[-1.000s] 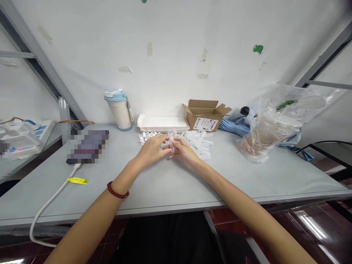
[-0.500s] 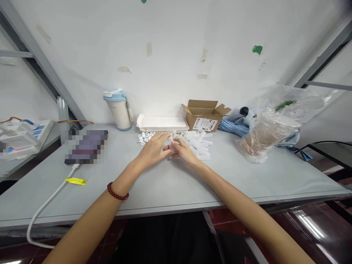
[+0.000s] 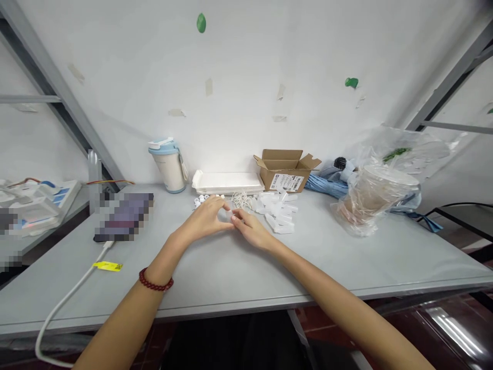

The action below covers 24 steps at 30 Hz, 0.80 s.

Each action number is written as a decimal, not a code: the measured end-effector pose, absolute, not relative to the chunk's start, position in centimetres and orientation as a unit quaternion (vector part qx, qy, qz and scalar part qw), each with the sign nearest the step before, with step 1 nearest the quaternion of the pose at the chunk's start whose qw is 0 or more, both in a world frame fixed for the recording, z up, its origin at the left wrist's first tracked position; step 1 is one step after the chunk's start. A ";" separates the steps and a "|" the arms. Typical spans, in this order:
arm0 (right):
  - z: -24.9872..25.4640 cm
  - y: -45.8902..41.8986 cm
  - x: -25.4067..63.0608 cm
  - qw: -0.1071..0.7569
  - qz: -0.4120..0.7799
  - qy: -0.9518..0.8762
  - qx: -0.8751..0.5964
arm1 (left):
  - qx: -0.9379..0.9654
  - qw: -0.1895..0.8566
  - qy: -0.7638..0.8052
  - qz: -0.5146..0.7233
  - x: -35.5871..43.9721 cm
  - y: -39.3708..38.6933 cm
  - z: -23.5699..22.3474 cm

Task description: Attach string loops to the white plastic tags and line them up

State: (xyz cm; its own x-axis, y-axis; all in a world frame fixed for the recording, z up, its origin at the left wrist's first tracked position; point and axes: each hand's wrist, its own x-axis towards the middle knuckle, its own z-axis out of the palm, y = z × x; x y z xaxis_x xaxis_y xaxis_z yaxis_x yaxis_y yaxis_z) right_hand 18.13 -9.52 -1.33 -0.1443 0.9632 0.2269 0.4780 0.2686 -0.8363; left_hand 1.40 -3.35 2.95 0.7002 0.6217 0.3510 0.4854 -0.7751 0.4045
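My left hand (image 3: 208, 218) is curved, its thumb and fingertips closing on a small translucent plastic piece (image 3: 228, 216). From the other side, the fingers of my right hand (image 3: 252, 228) pinch at the same piece, which they mostly hide. Just behind the hands lies a tangle of thin white string loops (image 3: 242, 201). A heap of translucent plastic tubes (image 3: 283, 222) spreads to the right of it. Small white ring-like parts (image 3: 198, 200) show beyond my left hand, partly covered by it.
Along the wall stand a cream tumbler (image 3: 169, 167), a white tray (image 3: 227, 183) and an open cardboard box (image 3: 287, 180). A bagged cup (image 3: 379, 198) and blue cloth (image 3: 327, 185) are at the right. A blurred phone (image 3: 125, 218) with a white cable (image 3: 63, 303) lies left.
Both hands have drawn back slightly from the string loops, which now show more fully. The view has tilted up a little. The small plastic piece stays between my fingers.
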 end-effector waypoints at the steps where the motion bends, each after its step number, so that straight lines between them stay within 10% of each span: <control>1: -1.4 -9.6 18.0 0.373 0.258 -0.722 -0.523 | 0.912 0.143 0.312 0.223 0.9 -3.1 3.1; 10: -1.3 -10.5 16.7 0.220 0.142 -0.837 -0.480 | 0.885 0.171 0.429 0.059 -1.6 -2.6 4.1; 24: -1.6 -10.4 16.8 0.239 0.129 -0.854 -0.444 | 0.879 0.217 0.425 -0.012 -1.9 -2.5 3.9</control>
